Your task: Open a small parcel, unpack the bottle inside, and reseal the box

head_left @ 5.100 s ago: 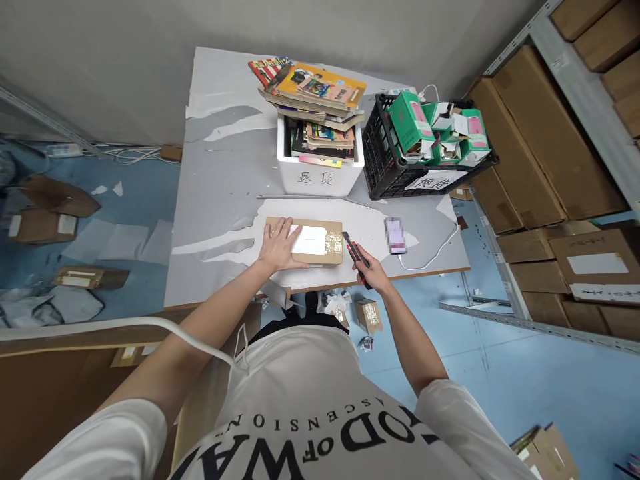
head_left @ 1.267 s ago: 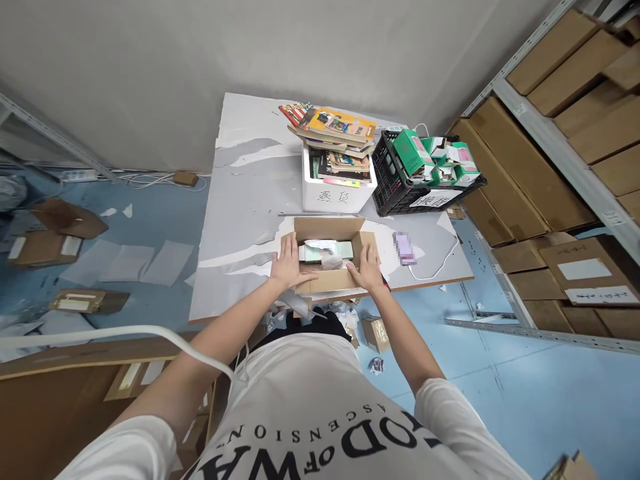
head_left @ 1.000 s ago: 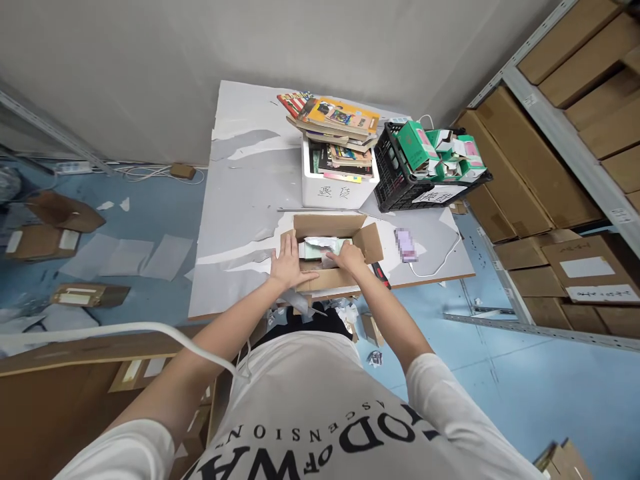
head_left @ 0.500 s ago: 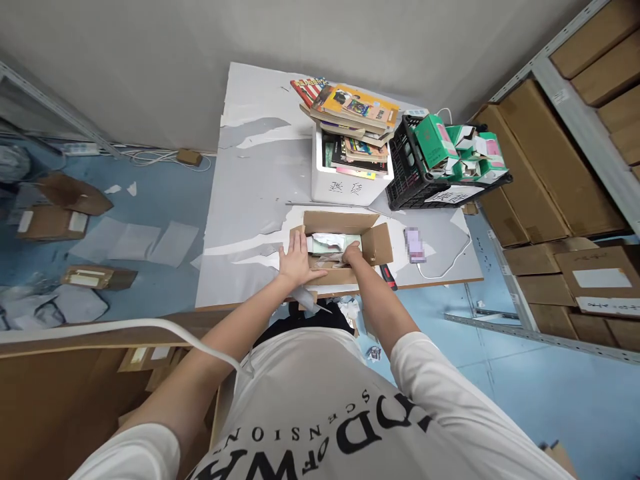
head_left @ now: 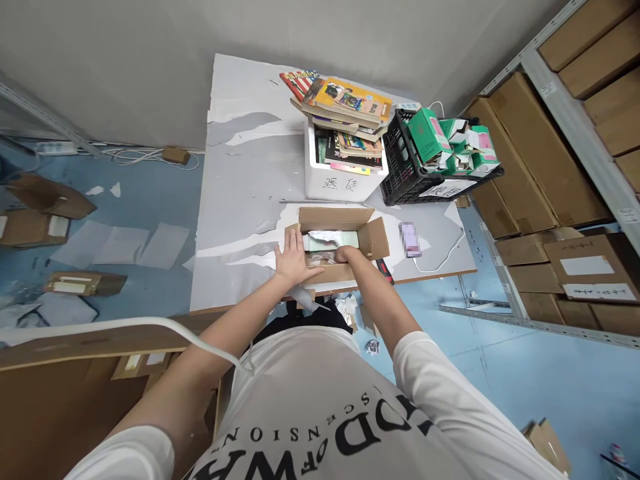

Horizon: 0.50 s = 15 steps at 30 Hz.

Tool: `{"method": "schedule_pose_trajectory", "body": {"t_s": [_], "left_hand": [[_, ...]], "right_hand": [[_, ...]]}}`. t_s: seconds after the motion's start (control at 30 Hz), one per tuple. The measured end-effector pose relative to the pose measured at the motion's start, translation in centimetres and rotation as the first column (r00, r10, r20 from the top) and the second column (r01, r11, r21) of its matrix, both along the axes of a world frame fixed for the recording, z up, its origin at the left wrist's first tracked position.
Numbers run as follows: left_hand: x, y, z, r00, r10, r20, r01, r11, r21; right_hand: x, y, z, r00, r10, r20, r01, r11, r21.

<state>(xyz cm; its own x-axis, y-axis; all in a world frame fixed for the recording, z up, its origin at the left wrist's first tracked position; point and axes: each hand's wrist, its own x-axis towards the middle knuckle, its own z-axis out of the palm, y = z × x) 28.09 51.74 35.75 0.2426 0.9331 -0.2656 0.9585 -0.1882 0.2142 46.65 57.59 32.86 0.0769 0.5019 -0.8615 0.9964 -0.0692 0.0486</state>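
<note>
A: Right hand (head_left: 346,255) down inside the open carton (head_left: 335,217) now, in at the near side of the pale green box (head_left: 350,239)!

B: Up at the carton's right end barely a second ago. Slightly nearer the front wall than half a second back, too.

A: And the grip on that side?

B: Cannot tell. Fingertips hidden, down by the clear wrapping (head_left: 320,258).

A: Left hand (head_left: 294,261), then?

B: Spread wide against the carton's left end, thumb out along the near edge. Same spot as a second ago.

A: And all taped shut five seconds ago! Gaping now, right-hand flap (head_left: 377,238) leaning outward.

B: Pale green box lying lengthwise inside, crumpled white wrapping (head_left: 325,237) still on top.

A: Cutter (head_left: 384,270)? In the right hand back then.

B: Out of it now, lying on the worktop (head_left: 245,193) just beside the carton's near right corner.

A: Behind, white bin (head_left: 343,183) heaped with books (head_left: 350,100), black crate (head_left: 410,183) alongside, both unmoved.
</note>
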Motion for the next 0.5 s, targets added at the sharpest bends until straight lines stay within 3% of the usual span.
{"method": "schedule_pose_trajectory", "body": {"t_s": [0.1, 0.2, 0.5], "left_hand": [[0.1, -0.1, 0.1, 1.000, 0.004, -0.008, -0.004, 1.000, -0.005], [0.1, -0.2, 0.2, 1.000, 0.004, -0.006, -0.004, 1.000, -0.018], [0.0, 0.0, 0.0, 1.000, -0.012, -0.008, 0.012, 1.000, -0.019]], "right_hand": [[-0.3, -0.1, -0.6, 1.000, -0.010, 0.001, 0.010, 0.996, -0.089], [-0.2, -0.3, -1.0, 0.999, 0.022, -0.025, -0.024, 0.996, -0.082], [-0.4, -0.8, -0.8, 0.935, 0.252, -0.250, -0.221, 0.964, 0.145]]}}
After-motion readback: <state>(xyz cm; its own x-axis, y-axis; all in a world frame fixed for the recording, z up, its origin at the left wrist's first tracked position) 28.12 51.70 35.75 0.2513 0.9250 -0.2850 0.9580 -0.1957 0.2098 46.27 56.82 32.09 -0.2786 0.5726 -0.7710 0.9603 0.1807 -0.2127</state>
